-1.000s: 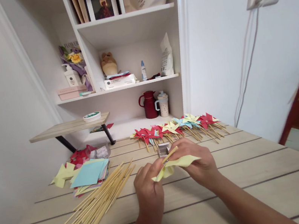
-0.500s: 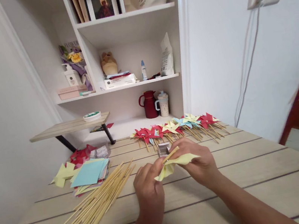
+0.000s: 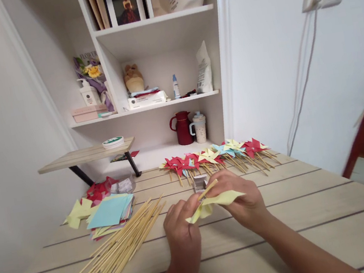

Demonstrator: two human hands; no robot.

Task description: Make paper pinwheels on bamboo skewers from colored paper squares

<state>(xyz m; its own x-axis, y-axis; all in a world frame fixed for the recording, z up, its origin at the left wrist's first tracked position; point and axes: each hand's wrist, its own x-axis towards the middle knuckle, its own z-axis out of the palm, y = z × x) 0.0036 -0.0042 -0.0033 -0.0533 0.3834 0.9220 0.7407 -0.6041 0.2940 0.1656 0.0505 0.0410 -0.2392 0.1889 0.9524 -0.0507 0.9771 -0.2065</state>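
Note:
A pale yellow paper pinwheel (image 3: 225, 197) is held edge-on above the table, between my two hands. My left hand (image 3: 182, 227) is closed, its fingertips pressed at the pinwheel's left side where a short end of a wooden stick (image 3: 209, 189) shows. My right hand (image 3: 239, 197) is closed around the pinwheel's right side, with fingers by the stick's tip. The fingers hide most of where stick and paper meet. Just behind the hands stands a small open box (image 3: 200, 183); its contents cannot be made out.
Loose wooden sticks (image 3: 118, 254) lie left of my hands, near a stack of coloured paper squares (image 3: 109, 212). Finished pinwheels (image 3: 179, 164) on sticks line the back right. Behind the papers are loose yellow paper shapes (image 3: 78, 212) and a clear container (image 3: 122, 185), below a small raised shelf (image 3: 77, 157).
Both hands keep their grip on the pinwheel and stick and have barely moved. The pinwheel's paper has tilted slightly. The whole view has shifted a little.

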